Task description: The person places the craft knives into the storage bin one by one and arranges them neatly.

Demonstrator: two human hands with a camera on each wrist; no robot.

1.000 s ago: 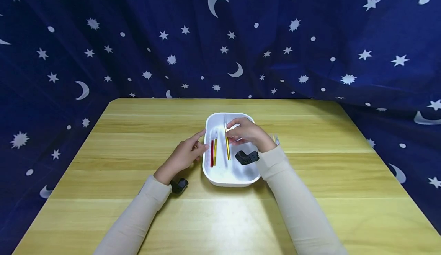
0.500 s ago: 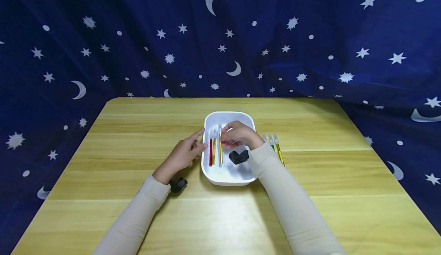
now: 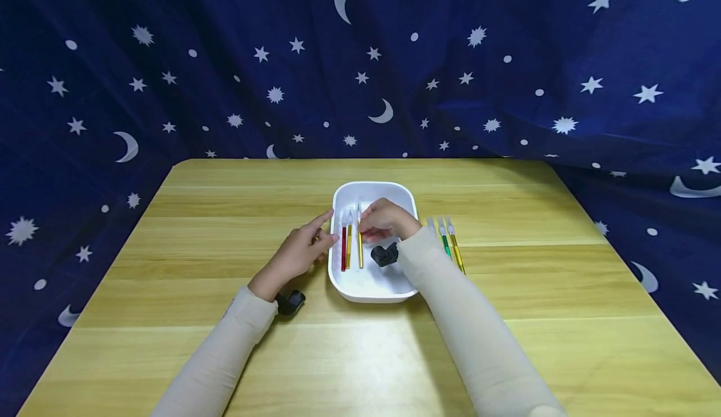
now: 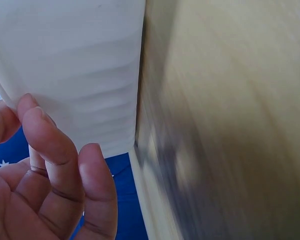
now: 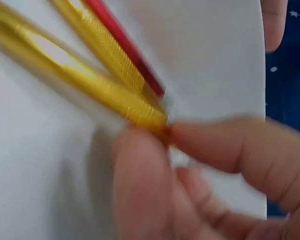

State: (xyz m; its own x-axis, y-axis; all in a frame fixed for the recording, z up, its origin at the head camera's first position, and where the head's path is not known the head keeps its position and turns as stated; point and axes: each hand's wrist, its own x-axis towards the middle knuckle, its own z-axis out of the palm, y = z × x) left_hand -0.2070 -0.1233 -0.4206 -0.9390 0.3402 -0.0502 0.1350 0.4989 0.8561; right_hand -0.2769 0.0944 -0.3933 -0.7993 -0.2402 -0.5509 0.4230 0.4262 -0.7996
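My right hand (image 3: 388, 220) is inside the white tray (image 3: 374, 288), pinching a gold craft knife (image 3: 360, 255) between thumb and forefinger near its capped end. In the right wrist view the gold handle slants up-left from the fingertips (image 5: 142, 165), slightly blurred. To its left in the tray lie another gold craft knife (image 3: 348, 247) and a red craft knife (image 3: 343, 251), side by side with clear caps pointing away. My left hand (image 3: 293, 257) touches the tray's left rim with forefinger and thumb spread; its other fingers bend beside the outer wall (image 4: 90, 75).
Right of the tray, a green craft knife (image 3: 445, 241), a gold one (image 3: 455, 245) and a clear cap (image 3: 431, 224) show, partly behind the right sleeve (image 3: 445, 292). The wooden table (image 3: 225, 216) meets a blue star-print curtain (image 3: 315, 79). Black cameras (image 3: 385, 255) sit on both wrists.
My right hand has moved left and lowered the gold craft knife beside the other two in the tray. The knives right of the tray have come into view. The left hand stays at the rim.
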